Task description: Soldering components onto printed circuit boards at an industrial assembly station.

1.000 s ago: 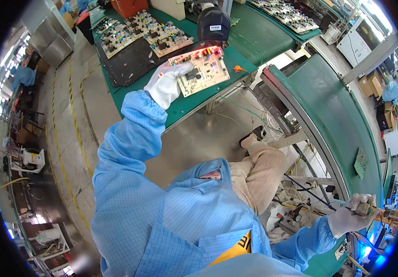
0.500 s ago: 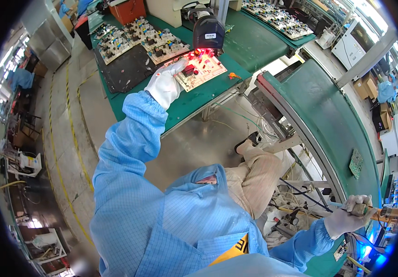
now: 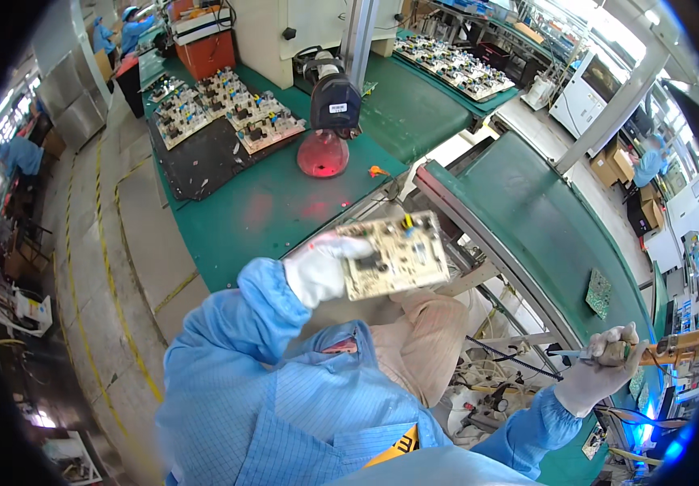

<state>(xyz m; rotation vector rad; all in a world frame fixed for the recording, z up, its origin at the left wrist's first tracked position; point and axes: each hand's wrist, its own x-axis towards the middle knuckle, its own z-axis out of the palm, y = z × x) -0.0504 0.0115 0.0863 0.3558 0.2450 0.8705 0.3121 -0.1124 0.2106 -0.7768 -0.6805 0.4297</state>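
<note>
So the left hand (image 3: pixel 321 271), in a white glove, is gripping a beige circuit board (image 3: pixel 398 255) by its left edge, held up in the air just off the near edge of the green bench (image 3: pixel 268 211). Over on the bench a black scanner (image 3: pixel 335 105) on a stand throws a red glow on the mat, with more boards (image 3: pixel 228 109) laid out behind it. The right hand (image 3: pixel 600 377), also gloved, is clenched around a yellow-handled tool (image 3: pixel 673 350) down by the green conveyor (image 3: pixel 544 235).
</note>
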